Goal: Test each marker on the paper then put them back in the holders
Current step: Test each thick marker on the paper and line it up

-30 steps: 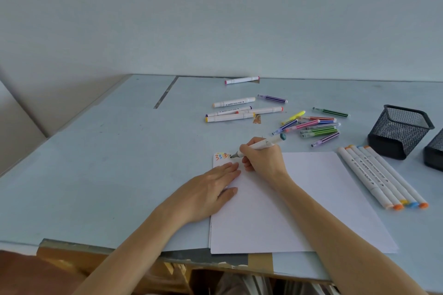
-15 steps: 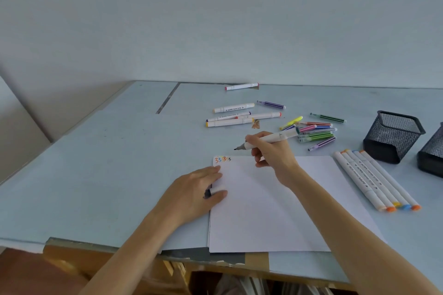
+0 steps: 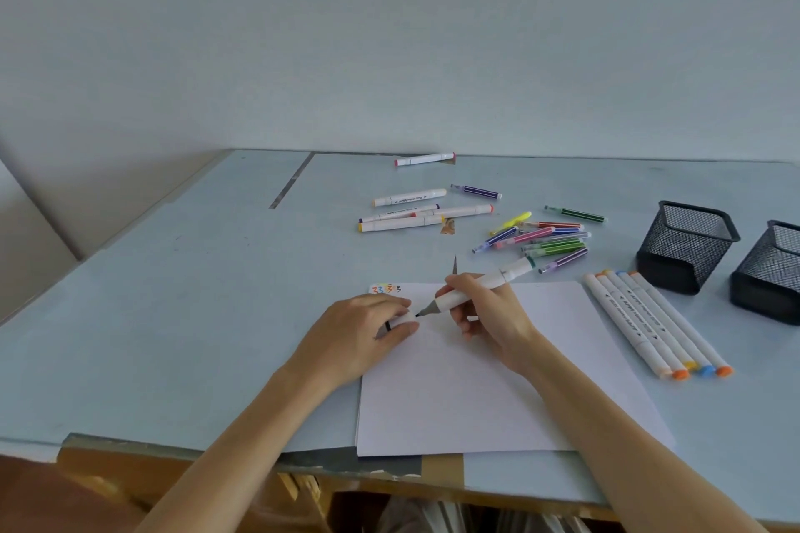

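Pinching a small white cap (image 3: 400,319) between curled fingers, left hand (image 3: 359,333) low at the paper (image 3: 498,381)'s left edge, just beside the marker tip. Gripping the white marker (image 3: 476,288) in a writing hold, right hand (image 3: 489,316) over the sheet, grey nib aimed at the cap, green end tilted up and right. Scattered beyond on the desk (image 3: 173,316): loose markers (image 3: 537,236). Lying right of the paper: four white markers (image 3: 653,322) side by side, then two black mesh holders (image 3: 686,247) standing upright.
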